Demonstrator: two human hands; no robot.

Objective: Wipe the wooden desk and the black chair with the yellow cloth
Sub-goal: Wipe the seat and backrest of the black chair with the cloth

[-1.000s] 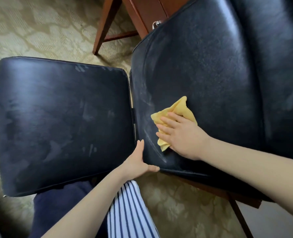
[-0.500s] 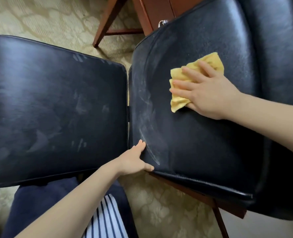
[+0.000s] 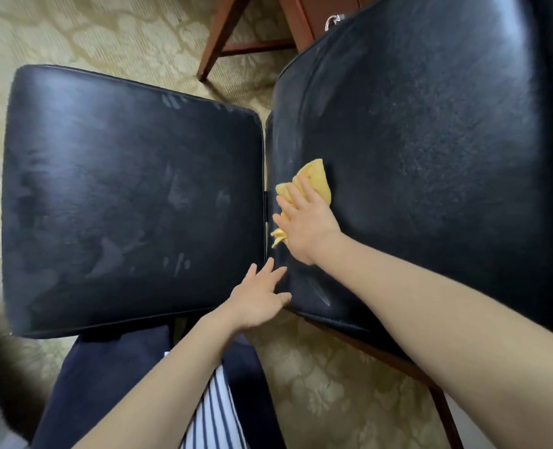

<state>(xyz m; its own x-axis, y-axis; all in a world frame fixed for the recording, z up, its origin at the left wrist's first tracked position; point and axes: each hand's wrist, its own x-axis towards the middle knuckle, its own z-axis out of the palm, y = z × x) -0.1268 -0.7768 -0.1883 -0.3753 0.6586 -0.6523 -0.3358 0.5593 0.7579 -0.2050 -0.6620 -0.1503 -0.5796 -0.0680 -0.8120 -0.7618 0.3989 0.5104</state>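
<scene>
Patterned carpet [image 3: 106, 37], right hand [image 3: 304, 228] flat on yellow cloth [image 3: 317, 179] at black chair [image 3: 430, 157] edge, left hand [image 3: 255, 306] fingers [image 3: 265, 275] splayed.

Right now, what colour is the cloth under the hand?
The cloth is yellow, head view.

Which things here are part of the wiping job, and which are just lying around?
Job:
- yellow cloth, pressed flat under the right hand
- black chair, its edge touched by the left hand
- wooden desk, behind the chair

Just around:
- patterned carpet
- striped clothing
</scene>
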